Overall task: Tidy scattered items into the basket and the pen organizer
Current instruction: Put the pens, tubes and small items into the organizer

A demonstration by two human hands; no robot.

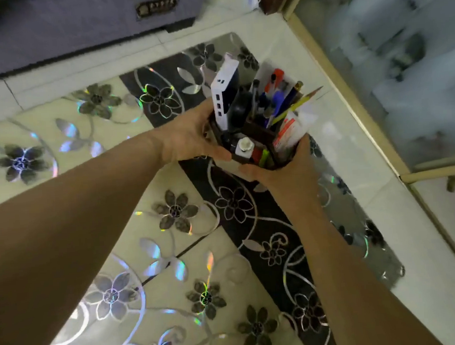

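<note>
**Two-handed carry of a loaded pen organizer**

Forearms enter from the lower left and lower right of the frame and converge on the load just above centre. Left hand [189,137]: fingers curled round the organizer's left wall, thumb along its near edge. Pen organizer [254,143]: dark, compartmented, held between both hands above the floral table mat [170,211]; whether its base touches the mat cannot be told. It carries a white power bank [225,97] standing tall in the left compartment, pens and pencils [283,98] leaning toward the upper right, and a small white bottle [242,147] at the near edge. Right hand [277,169]: cupped under and around the near right corner, fingers wrapped on the wall. No basket is in view.

Good practice (judged, not seen): keep the organizer level, since the tall, top-heavy contents would likely tip out toward the upper right; support from beneath, and set it down flat before either hand lets go.
</note>
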